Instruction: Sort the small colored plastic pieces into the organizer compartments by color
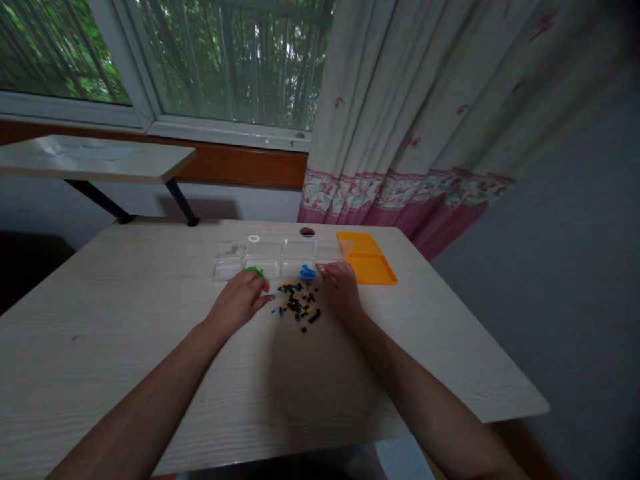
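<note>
My left hand (244,295) is at the left edge of a loose pile of tiny building bricks (299,303), mostly dark brown, yellow and blue. Its fingers are curled, and a small blue brick (272,297) shows at the thumb and index tips. My right hand (341,285) reaches over the front of a clear compartment tray (265,250), fingertips pinched beside blue bricks (307,272) in one front compartment. What those fingertips hold, if anything, is too small to make out. Green bricks (255,271) lie in another front compartment, just beyond my left fingers.
An orange tray (373,267) lies on the table (150,333) right of the clear tray. A raised shelf (100,157) on dark legs stands at the back left. Behind the table are a window (225,67) and a patterned curtain (380,133). A round hole (307,232) is near the back edge.
</note>
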Available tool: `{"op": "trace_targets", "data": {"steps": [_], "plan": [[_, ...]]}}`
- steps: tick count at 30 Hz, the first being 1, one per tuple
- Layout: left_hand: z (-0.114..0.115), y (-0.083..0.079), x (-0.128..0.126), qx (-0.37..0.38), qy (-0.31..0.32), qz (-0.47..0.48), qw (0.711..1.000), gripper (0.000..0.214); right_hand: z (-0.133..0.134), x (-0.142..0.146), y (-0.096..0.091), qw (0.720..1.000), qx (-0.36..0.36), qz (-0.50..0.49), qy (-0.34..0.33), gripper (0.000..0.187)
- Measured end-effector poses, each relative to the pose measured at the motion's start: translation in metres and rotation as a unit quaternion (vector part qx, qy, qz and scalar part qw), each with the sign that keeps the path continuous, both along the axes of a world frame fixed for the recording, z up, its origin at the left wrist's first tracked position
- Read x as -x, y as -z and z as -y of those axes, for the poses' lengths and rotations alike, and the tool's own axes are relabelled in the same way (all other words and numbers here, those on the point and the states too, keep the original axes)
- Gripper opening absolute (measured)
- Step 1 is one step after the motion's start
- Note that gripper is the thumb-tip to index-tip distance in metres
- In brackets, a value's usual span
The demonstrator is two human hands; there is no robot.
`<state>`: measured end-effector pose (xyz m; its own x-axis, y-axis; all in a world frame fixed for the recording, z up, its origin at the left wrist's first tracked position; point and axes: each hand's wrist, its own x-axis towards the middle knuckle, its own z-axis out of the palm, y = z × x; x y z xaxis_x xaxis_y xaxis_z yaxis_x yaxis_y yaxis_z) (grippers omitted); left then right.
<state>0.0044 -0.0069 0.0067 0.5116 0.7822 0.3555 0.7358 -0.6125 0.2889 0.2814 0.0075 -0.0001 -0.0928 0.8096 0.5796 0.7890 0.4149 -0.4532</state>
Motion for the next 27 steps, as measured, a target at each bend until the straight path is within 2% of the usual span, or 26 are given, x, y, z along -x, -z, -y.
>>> {"op": "trace_targets", "data": {"steps": [15, 27], "plan": [[0.0030, 0.0003, -0.0080, 0.012, 0.016, -0.003, 1.000, 0.019, 0.0012, 0.0000, -0.0004, 1.000, 0.000, 0.008, -0.005, 0.041], [0.0016, 0.0017, -0.0080, 0.011, 0.010, 0.015, 1.000, 0.024, 0.0017, 0.0021, -0.0006, 1.000, -0.022, 0.002, -0.013, 0.034]]}}
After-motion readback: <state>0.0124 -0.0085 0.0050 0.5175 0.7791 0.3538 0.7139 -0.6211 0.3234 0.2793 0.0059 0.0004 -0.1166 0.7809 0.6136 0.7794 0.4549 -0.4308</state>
